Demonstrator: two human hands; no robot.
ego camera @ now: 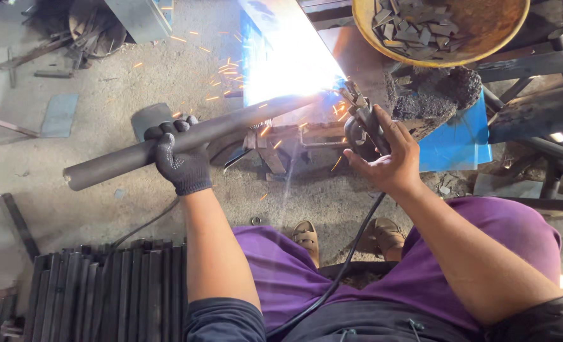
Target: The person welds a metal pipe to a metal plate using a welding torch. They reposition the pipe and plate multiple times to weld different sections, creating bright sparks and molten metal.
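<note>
The gloved left hand [181, 161] is wrapped tight around a dark steel pipe [186, 139] — likely heavy, rigid, best gripped mid-length — its far end at the arc, where the bare right hand [386, 158] clasps the welding electrode holder [364, 123].

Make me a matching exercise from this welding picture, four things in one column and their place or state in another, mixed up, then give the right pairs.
Things:
1. metal pipe
2. electrode holder
3. yellow basin
4. stack of square tubes

Places or states:
A. top right, holding metal scraps
B. gripped by the gloved left hand
C. lying on the floor at lower left
D. held in the bare right hand, cable trailing down

Pairs: 1-B, 2-D, 3-A, 4-C
</note>
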